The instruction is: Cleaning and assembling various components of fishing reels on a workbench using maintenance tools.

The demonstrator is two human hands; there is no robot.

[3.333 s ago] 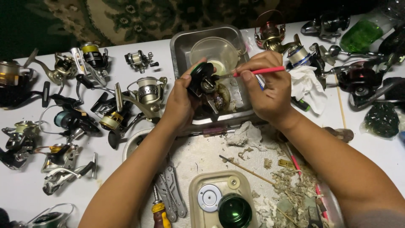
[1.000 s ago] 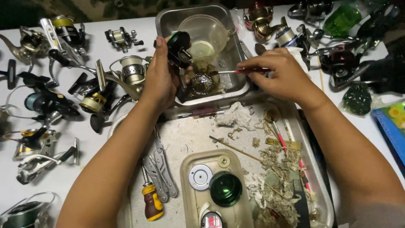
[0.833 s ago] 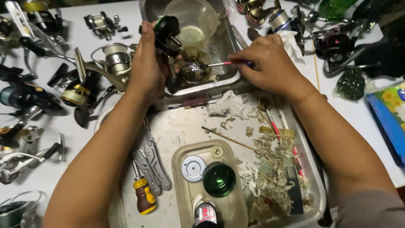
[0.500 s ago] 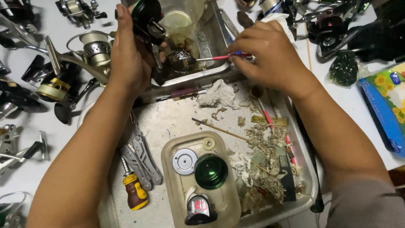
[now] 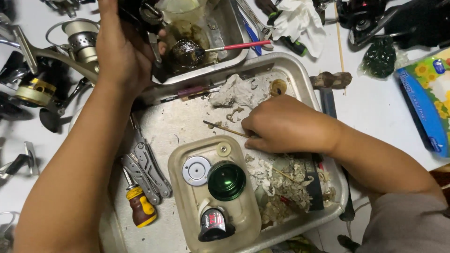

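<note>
My left hand [image 5: 122,51] is at the top left, gripping a black fishing reel body [image 5: 146,13] over the small steel tray [image 5: 234,52]. In that tray a red-handled brush [image 5: 234,46] lies loose, its head on a dirty round reel part [image 5: 185,52]. My right hand [image 5: 286,126] rests low on the large steel tray [image 5: 173,122]. Its fingers are curled over the end of a thin wooden stick [image 5: 225,129]. Grey paper scraps [image 5: 236,91] lie just beyond it.
A beige plastic container [image 5: 187,211] holds a green lid [image 5: 227,180], a white disc [image 5: 196,170] and a small black jar. Folding pliers [image 5: 147,171] and a stubby screwdriver [image 5: 140,208] lie left. Several reels [image 5: 79,40] crowd the left; a tissue box [image 5: 429,103] sits right.
My right hand let go of the red brush and came down onto the large tray, closing on the wooden stick. The brush now rests in the small tray. The view tilted downward.
</note>
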